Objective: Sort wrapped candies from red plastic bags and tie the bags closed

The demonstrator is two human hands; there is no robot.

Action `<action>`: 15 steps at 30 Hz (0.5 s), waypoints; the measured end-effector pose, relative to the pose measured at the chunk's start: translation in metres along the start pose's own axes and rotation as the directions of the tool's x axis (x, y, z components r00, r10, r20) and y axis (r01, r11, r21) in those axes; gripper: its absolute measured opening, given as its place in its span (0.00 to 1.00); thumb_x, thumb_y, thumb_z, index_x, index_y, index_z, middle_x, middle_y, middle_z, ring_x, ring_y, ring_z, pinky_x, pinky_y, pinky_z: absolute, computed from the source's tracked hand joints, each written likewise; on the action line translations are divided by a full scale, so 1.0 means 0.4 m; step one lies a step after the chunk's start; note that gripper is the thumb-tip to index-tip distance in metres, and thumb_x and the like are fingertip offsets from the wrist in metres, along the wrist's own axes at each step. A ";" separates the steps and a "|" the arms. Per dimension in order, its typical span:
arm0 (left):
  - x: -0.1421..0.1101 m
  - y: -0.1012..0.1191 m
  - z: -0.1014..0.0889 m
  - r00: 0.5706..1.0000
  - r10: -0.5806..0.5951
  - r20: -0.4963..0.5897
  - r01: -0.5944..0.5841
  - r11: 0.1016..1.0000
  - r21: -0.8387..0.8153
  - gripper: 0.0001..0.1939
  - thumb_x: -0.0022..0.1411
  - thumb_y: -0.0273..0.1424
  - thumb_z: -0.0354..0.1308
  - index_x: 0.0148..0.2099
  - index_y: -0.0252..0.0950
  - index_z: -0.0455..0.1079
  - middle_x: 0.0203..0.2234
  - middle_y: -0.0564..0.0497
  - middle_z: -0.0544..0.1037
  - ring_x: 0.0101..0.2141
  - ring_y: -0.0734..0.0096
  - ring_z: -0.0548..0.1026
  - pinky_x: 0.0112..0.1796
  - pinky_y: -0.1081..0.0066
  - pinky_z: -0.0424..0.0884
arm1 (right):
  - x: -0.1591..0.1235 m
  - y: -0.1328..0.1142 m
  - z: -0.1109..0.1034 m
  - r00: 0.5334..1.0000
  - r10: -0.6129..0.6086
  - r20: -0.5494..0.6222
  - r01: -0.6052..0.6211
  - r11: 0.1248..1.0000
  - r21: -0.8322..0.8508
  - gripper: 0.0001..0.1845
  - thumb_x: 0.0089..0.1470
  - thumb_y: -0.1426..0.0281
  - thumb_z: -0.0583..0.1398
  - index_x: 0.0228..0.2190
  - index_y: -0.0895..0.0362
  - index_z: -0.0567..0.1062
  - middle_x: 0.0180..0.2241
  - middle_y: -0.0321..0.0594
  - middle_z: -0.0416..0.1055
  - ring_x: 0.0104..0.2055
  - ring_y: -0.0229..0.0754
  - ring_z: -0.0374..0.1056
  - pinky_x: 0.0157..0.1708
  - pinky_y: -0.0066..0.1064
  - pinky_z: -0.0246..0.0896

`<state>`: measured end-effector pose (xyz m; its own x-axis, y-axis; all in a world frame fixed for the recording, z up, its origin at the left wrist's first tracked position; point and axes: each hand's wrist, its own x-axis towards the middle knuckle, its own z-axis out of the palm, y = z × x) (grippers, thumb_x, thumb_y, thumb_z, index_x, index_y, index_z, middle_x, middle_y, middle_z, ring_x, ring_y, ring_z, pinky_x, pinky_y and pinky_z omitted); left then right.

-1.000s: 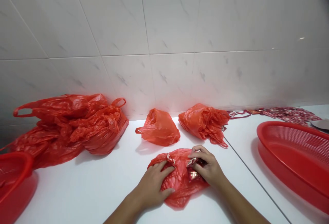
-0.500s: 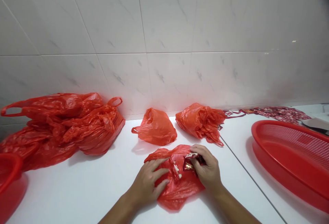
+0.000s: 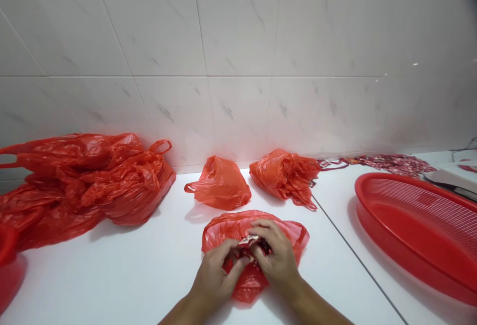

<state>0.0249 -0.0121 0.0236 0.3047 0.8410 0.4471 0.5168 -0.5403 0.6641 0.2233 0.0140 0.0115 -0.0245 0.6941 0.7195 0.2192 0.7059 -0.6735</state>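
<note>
A thin red plastic bag point(image 3: 223, 225) lies flat on the white counter in front of me. Both hands rest on top of it. My left hand point(image 3: 214, 278) and my right hand point(image 3: 276, 260) meet at the bag's middle, fingers pinched together on a small shiny red and white packet point(image 3: 249, 241). Part of the packet is hidden under the fingertips.
Behind stand two small stuffed red bags point(image 3: 219, 184) point(image 3: 285, 173). A big heap of red bags point(image 3: 85, 181) fills the left. A large red basket tray point(image 3: 417, 225) sits at the right, another red basket's rim point(image 3: 5, 245) at the far left. Red patterned packets point(image 3: 395, 163) line the tiled wall.
My right hand carried the packet from the bag's right side to its middle. My left hand lifted off the bag's left part and joined it, both now pinching the packet.
</note>
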 end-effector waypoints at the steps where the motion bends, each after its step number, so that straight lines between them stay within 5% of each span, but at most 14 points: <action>1: 0.000 0.001 0.004 1.000 -0.010 -0.015 0.010 1.000 -0.011 0.07 0.73 0.36 0.57 0.45 0.40 0.75 0.33 0.52 0.83 0.30 0.68 0.80 0.34 0.69 0.78 | 0.000 -0.003 0.003 1.000 -0.003 0.007 0.003 1.000 0.010 0.21 0.55 0.80 0.60 0.46 0.48 0.81 0.49 0.43 0.79 0.50 0.48 0.78 0.46 0.38 0.78; 4: -0.005 -0.007 0.007 0.983 -0.023 -0.180 0.023 1.000 -0.002 0.06 0.72 0.33 0.59 0.42 0.40 0.75 0.31 0.53 0.83 0.31 0.68 0.81 0.36 0.70 0.78 | 0.007 0.000 -0.010 0.997 0.058 -0.050 -0.058 0.998 -0.006 0.18 0.58 0.78 0.60 0.46 0.49 0.81 0.48 0.44 0.78 0.50 0.48 0.77 0.45 0.38 0.77; 8: -0.007 -0.028 0.003 0.890 0.048 -0.453 -0.010 0.996 0.085 0.03 0.71 0.32 0.61 0.45 0.41 0.75 0.34 0.52 0.83 0.35 0.66 0.81 0.38 0.68 0.78 | 0.022 0.022 -0.052 0.964 0.166 -0.208 -0.182 0.982 -0.058 0.09 0.63 0.71 0.63 0.44 0.51 0.81 0.49 0.45 0.78 0.51 0.48 0.76 0.47 0.39 0.76; 10: 0.000 -0.036 0.001 0.916 0.114 -0.385 -0.047 0.983 0.179 0.06 0.71 0.31 0.61 0.49 0.42 0.75 0.36 0.51 0.83 0.36 0.63 0.81 0.40 0.65 0.78 | 0.026 0.032 -0.065 0.951 0.184 -0.247 -0.208 0.976 -0.072 0.08 0.63 0.68 0.64 0.44 0.52 0.81 0.50 0.45 0.77 0.52 0.48 0.76 0.48 0.39 0.75; 13: 0.016 -0.046 -0.003 0.981 0.154 -0.116 -0.104 0.929 0.354 0.08 0.71 0.31 0.61 0.51 0.43 0.76 0.37 0.51 0.84 0.36 0.60 0.81 0.41 0.59 0.77 | 0.023 0.036 -0.066 0.951 0.190 -0.243 -0.215 0.973 -0.081 0.07 0.63 0.68 0.64 0.43 0.51 0.81 0.50 0.45 0.77 0.52 0.48 0.76 0.50 0.40 0.75; 15: 0.022 -0.050 -0.008 0.984 0.159 -0.083 -0.109 0.899 0.424 0.08 0.71 0.32 0.60 0.50 0.42 0.77 0.38 0.49 0.84 0.38 0.57 0.81 0.42 0.57 0.76 | 0.017 0.032 -0.060 0.959 0.183 -0.216 -0.203 0.976 -0.075 0.08 0.63 0.69 0.64 0.44 0.51 0.81 0.51 0.45 0.77 0.52 0.48 0.76 0.49 0.39 0.76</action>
<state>0.0148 0.0062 0.0161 0.3154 0.7393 0.5950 0.7705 -0.5655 0.2942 0.2493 0.0243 0.0119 0.2277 0.7641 0.6035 0.2923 0.5376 -0.7909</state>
